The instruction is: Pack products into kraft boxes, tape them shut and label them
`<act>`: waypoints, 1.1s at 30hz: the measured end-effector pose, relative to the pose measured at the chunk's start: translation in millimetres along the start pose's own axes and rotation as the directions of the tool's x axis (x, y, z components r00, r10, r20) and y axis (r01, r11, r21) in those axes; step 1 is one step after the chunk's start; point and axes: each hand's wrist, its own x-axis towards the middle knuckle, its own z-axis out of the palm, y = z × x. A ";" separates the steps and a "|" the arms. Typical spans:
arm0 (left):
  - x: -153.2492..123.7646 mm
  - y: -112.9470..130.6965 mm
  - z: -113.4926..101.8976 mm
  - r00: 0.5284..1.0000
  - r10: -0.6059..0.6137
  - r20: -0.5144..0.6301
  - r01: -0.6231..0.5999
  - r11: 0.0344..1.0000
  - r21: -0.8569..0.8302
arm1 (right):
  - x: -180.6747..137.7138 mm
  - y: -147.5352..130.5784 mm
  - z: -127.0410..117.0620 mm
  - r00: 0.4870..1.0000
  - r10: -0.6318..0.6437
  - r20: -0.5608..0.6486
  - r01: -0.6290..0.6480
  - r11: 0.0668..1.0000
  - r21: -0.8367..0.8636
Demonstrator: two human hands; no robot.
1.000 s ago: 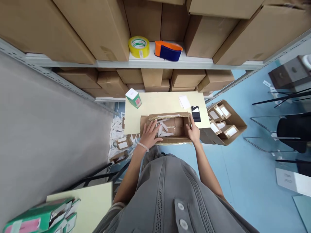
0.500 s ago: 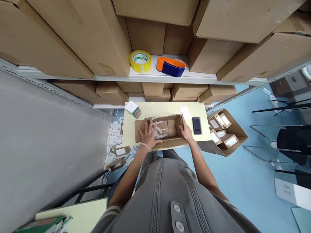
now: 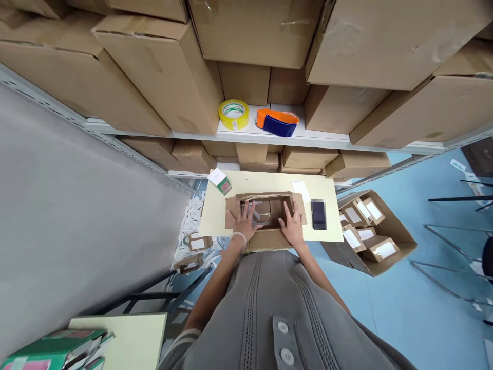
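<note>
An open cardboard box (image 3: 265,239) stands on the pale yellow table (image 3: 254,180) in front of me, its flaps folded outward. Across its left side lies my left hand (image 3: 243,222), fingers spread, over the left flap and rim. My right hand (image 3: 292,226) presses on the right flap and rim, its fingers apart as well. White strips of paper (image 3: 257,211) lie inside at the box's left end, partly hidden by my left hand. To the right of the box are a white paper (image 3: 300,191) and a dark phone-like object (image 3: 318,214).
A small green and white box (image 3: 219,181) sits at the table's back left. On the shelf above are yellow tape (image 3: 233,114) and an orange and blue tape dispenser (image 3: 277,122). At right, a large carton (image 3: 404,249) holds several small boxes. Paper scraps (image 3: 188,221) cover the floor at left.
My right hand has moved from gripping the box's right end to lying spread on its right flap, which is now folded outward. The view has shifted slightly.
</note>
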 end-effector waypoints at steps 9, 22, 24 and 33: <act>11.1 -13.1 -22.0 1.000 -0.004 -0.030 0.001 0.996 -0.087 | 3.3 10.4 14.9 0.995 -0.081 -0.053 0.070 0.983 -0.171; 102.4 -110.8 -96.6 0.966 -0.239 -0.101 0.238 0.971 -0.026 | 3.7 8.4 21.3 0.998 -0.046 -0.050 0.032 0.968 -0.251; 115.8 -116.1 -93.2 0.966 -0.258 -0.037 0.257 0.966 -0.026 | 3.0 7.1 21.0 0.998 -0.041 -0.051 0.027 0.968 -0.251; 128.4 -122.5 -70.1 0.953 -0.259 -0.156 0.245 0.964 -0.104 | 1.3 7.2 18.0 0.999 -0.021 -0.032 0.014 0.977 -0.212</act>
